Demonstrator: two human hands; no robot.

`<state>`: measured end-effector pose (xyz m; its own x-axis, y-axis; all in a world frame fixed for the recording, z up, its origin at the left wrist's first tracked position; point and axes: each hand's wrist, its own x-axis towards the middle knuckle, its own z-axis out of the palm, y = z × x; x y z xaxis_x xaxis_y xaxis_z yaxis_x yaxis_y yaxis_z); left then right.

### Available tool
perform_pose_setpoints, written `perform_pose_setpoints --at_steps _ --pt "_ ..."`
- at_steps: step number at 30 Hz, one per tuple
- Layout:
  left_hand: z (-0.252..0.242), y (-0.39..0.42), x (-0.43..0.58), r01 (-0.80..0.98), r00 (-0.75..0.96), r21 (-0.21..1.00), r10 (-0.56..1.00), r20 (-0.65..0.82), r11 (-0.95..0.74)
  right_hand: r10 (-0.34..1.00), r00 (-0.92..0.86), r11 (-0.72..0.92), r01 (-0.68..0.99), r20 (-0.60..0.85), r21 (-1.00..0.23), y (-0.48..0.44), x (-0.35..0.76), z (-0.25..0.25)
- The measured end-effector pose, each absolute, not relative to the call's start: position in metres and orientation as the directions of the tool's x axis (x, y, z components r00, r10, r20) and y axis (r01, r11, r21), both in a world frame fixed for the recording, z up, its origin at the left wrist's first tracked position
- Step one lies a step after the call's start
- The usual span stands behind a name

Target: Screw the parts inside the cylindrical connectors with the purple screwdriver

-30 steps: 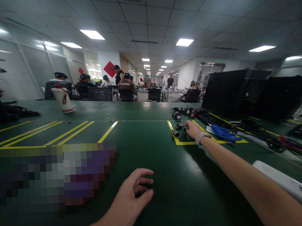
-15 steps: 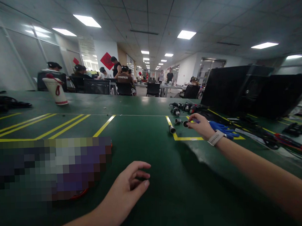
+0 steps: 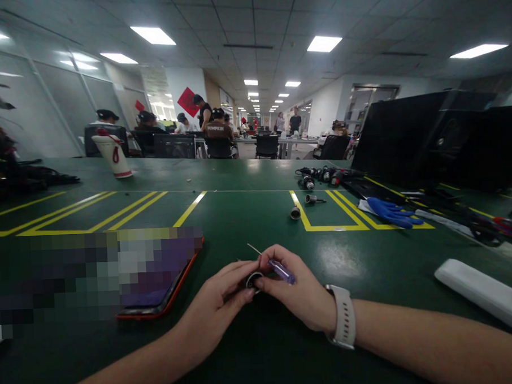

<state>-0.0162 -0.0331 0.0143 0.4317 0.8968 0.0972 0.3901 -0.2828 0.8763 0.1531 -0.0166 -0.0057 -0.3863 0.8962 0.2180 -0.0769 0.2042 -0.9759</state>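
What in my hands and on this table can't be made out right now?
All in the head view:
Round part: its sides, hidden by the left hand and right hand.
Purple-handled tool: where shaft and handle meet, covered by the right hand.
Orange-edged device: most of its face, lost to pixelation.
White object: one end, cut off by the picture's right edge.

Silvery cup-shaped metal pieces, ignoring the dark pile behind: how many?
3: one silvery metal cup between the left hand and right hand, a second cup at the yellow tape's left strip, a third cup inside the taped outline. More may be hidden.
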Motion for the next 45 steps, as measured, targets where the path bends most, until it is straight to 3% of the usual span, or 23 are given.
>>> perform_pose_setpoints --at_steps 4,13,17,21,24,27,30,35,45 --pt "0.016 -0.029 -0.019 0.444 0.465 0.821 0.875 0.131 -0.359 0.9 -0.39 0.216 0.009 0.195 -0.976 -0.015 0.162 -0.004" --pt "0.008 -0.032 -0.028 0.63 0.619 0.455 0.761 0.197 -0.63 0.958 -0.254 0.178 0.163 0.133 -0.97 -0.011 0.17 -0.002" --pt "0.01 -0.034 -0.031 0.626 0.675 0.375 0.716 0.179 -0.684 0.953 -0.259 0.198 0.137 0.158 -0.971 -0.011 0.168 -0.003" --pt "0.013 -0.033 -0.031 0.611 0.658 0.44 0.731 0.178 -0.658 0.958 -0.229 0.191 0.065 0.172 -0.979 -0.012 0.171 -0.001" --pt "0.015 -0.029 -0.03 0.621 0.559 0.555 0.809 0.181 -0.554 0.942 -0.157 0.304 0.03 0.296 -0.952 -0.013 0.175 0.002" --pt "0.019 -0.026 -0.028 0.542 0.382 0.763 0.912 0.15 -0.353 0.918 -0.141 0.376 0.016 0.37 -0.926 -0.017 0.178 0.006" --pt "0.026 -0.028 -0.024 0.373 0.21 0.925 0.978 -0.007 -0.074 0.913 -0.297 0.306 0.046 0.279 -0.951 -0.023 0.178 0.01" --pt "0.039 -0.039 -0.017 0.221 0.125 0.964 0.976 -0.179 0.149 0.873 -0.446 0.291 0.146 0.2 -0.946 -0.029 0.174 0.009" --pt "0.04 -0.046 -0.017 0.175 0.126 0.964 0.966 -0.224 0.201 0.873 -0.417 0.37 0.231 0.252 -0.9 -0.028 0.171 0.006"
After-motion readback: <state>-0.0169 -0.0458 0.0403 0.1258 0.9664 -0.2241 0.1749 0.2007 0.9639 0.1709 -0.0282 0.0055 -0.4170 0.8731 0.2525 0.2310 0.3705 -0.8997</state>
